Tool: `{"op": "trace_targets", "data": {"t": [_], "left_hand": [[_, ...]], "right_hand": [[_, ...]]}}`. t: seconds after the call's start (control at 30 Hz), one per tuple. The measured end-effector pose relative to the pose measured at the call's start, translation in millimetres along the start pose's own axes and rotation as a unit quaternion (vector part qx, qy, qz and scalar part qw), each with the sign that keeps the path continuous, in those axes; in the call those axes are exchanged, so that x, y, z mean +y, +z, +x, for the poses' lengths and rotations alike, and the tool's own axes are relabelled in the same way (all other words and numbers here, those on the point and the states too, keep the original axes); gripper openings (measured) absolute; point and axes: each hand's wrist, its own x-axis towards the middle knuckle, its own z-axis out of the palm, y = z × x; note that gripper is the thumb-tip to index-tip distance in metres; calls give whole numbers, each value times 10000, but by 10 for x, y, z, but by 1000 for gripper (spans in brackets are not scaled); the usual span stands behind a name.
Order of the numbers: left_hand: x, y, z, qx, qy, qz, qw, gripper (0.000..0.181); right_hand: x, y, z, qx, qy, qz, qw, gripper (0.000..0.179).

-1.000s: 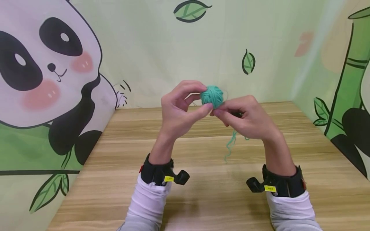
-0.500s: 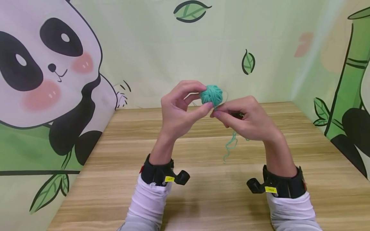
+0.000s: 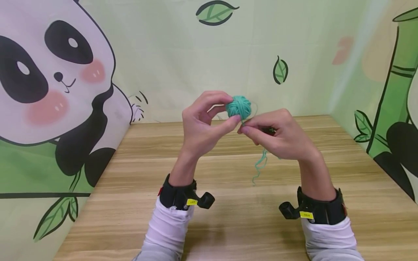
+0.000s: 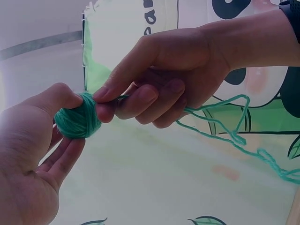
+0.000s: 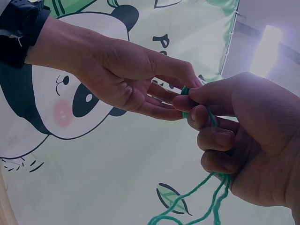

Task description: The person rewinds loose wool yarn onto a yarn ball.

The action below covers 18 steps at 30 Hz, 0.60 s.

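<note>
A small ball of teal yarn (image 3: 239, 107) is held up above the table. My left hand (image 3: 204, 121) grips it between thumb and fingertips, as the left wrist view also shows with the yarn ball (image 4: 78, 117). Just right of the ball, my right hand (image 3: 277, 132) pinches the strand coming off it between thumb and index finger. In the right wrist view the yarn strand (image 5: 213, 117) runs through the curled fingers of the right hand (image 5: 243, 136). Loose yarn (image 3: 259, 166) dangles below that hand. The ball is mostly hidden behind fingers in the right wrist view.
A wood-grain table (image 3: 241, 210) lies beneath both hands. Behind it hangs a light green backdrop (image 3: 156, 54) printed with pandas, leaves and bamboo. Black wrist straps with small cameras (image 3: 205, 200) sit on both forearms.
The right hand has drawn slightly down and away from the ball, and a short strand now shows between them. The dangling yarn hangs slightly lower. The left hand stays nearly still.
</note>
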Motion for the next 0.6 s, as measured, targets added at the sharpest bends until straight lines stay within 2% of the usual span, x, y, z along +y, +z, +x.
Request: {"op": "trace_targets", "data": {"t": [0.6], "left_hand": [[-27, -16, 7, -52, 92, 166, 9998, 36]], "right_hand": [[1, 1, 15, -17, -36, -51, 10000, 19]]}}
